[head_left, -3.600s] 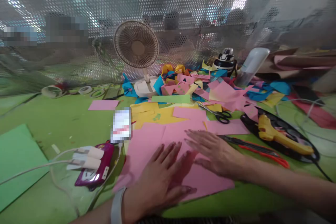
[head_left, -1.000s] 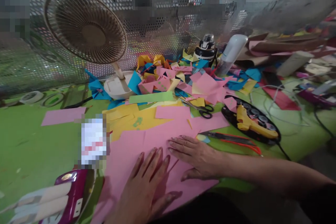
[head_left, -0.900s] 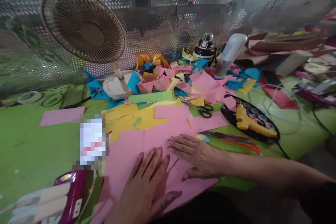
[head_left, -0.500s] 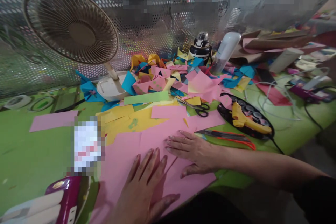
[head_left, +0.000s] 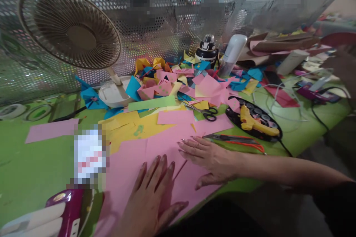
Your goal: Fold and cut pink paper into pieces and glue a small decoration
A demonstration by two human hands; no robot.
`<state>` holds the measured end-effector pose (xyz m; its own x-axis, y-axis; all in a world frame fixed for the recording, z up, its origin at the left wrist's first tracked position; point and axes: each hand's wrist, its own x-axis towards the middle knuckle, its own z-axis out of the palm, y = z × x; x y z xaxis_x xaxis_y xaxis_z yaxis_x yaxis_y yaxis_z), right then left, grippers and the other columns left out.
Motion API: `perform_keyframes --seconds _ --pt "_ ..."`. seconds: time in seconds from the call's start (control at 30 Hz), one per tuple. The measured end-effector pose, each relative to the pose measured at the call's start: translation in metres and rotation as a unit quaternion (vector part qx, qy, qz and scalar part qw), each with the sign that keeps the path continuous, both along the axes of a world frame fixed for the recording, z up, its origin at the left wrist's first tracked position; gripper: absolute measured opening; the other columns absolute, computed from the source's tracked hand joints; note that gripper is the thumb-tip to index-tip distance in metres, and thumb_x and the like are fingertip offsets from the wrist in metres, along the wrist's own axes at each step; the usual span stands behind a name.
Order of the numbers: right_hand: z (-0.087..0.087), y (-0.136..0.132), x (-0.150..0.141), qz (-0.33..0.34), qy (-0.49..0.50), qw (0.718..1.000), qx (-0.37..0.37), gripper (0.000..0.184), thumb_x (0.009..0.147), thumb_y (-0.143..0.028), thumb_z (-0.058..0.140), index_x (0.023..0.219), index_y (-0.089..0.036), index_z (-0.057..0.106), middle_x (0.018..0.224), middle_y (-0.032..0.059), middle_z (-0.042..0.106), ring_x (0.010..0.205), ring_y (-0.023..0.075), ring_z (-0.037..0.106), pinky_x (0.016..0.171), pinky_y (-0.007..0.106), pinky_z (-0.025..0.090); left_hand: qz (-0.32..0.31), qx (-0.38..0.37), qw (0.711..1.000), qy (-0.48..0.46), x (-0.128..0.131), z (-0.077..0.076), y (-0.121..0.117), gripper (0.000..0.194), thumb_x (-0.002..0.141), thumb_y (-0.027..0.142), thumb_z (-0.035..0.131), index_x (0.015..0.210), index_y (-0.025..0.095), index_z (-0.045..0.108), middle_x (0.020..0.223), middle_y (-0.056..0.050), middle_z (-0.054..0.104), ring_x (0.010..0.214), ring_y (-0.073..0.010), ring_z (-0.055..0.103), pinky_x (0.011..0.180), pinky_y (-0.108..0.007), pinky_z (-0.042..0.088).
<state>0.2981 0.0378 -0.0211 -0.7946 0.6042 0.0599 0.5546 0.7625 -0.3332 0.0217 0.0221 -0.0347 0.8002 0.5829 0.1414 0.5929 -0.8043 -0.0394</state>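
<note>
Large pink paper [head_left: 128, 163] lies across the front of the green table, with a dark slit-like line between my hands. My left hand [head_left: 151, 192] rests flat on it, fingers spread and thumb out to the right. To the right, my right hand [head_left: 207, 157] also lies palm down on the pink paper, fingers stretched toward the left. Neither hand grips anything. Just beyond my right hand is a utility knife [head_left: 236, 140] with an orange-edged handle. Black-handled scissors [head_left: 207, 113] lie farther back, beside a small pink paper strip [head_left: 175, 117].
A fan [head_left: 80, 37] stands at the back left. Folded coloured paper pieces [head_left: 161, 81] are heaped by a bottle [head_left: 207, 52]. A yellow glue gun [head_left: 254, 122] sits on a black tray at right. A purple device [head_left: 66, 207] occupies the front left.
My right hand has slid slightly to the right over the pink paper. My left hand stays nearly in place. The whole view has shifted a little, moving the background leftward.
</note>
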Motion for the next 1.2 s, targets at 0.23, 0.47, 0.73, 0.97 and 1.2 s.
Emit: perform_keyframes --seconds 0.23,0.47,0.73,0.97,1.2 --pt "-0.004 -0.011 0.009 -0.007 -0.013 1.0 -0.018 0.082 0.088 -0.055 0.043 0.146 -0.007 0.013 0.152 0.0156 0.012 0.141 0.0251 0.002 0.114 0.045 0.001 -0.008 0.005 1.0 0.001 -0.001 -0.003 0.001 0.079 0.082 0.067 0.042 0.143 0.017 0.032 0.148 -0.013 0.03 0.134 -0.0333 0.028 0.109 -0.047 0.013" --pt "-0.008 -0.008 0.009 0.005 0.015 0.999 -0.043 0.084 0.087 -0.058 0.043 0.147 -0.011 0.008 0.152 0.0126 0.012 0.141 0.0236 0.004 0.114 0.043 -0.002 -0.014 0.004 1.0 0.0 -0.003 -0.005 0.002 0.078 0.082 0.066 0.043 0.142 0.017 0.034 0.148 -0.014 0.03 0.134 -0.0338 0.028 0.109 -0.048 0.014" --pt "-0.009 -0.007 0.007 -0.001 0.019 0.999 -0.041 0.083 0.087 -0.058 0.043 0.147 -0.013 0.01 0.153 0.0115 0.012 0.141 0.0234 0.005 0.114 0.043 -0.002 0.007 -0.002 1.0 -0.005 -0.001 0.002 0.0 0.074 0.082 0.063 0.046 0.143 0.023 0.032 0.15 -0.013 0.024 0.135 -0.0356 0.025 0.109 -0.05 0.014" --pt "-0.007 -0.009 0.007 -0.025 0.024 0.999 -0.011 0.077 0.086 -0.059 0.044 0.145 -0.013 0.025 0.148 0.0133 0.029 0.138 0.0258 0.02 0.113 0.046 0.013 0.033 -0.025 0.999 0.005 0.001 0.006 -0.004 0.076 0.082 0.065 0.044 0.144 0.026 0.027 0.151 -0.013 0.021 0.135 -0.0411 0.019 0.107 -0.058 0.007" --pt "0.008 0.031 -0.005 -0.266 -0.008 0.964 0.013 0.055 0.077 -0.057 0.06 0.114 -0.016 0.057 0.112 0.015 0.059 0.103 0.033 0.056 0.085 0.048 0.046 0.063 -0.045 0.997 0.006 0.002 0.011 -0.011 0.081 0.08 0.071 0.039 0.146 0.028 0.02 0.152 -0.011 0.02 0.137 -0.0407 0.015 0.106 -0.059 0.007"
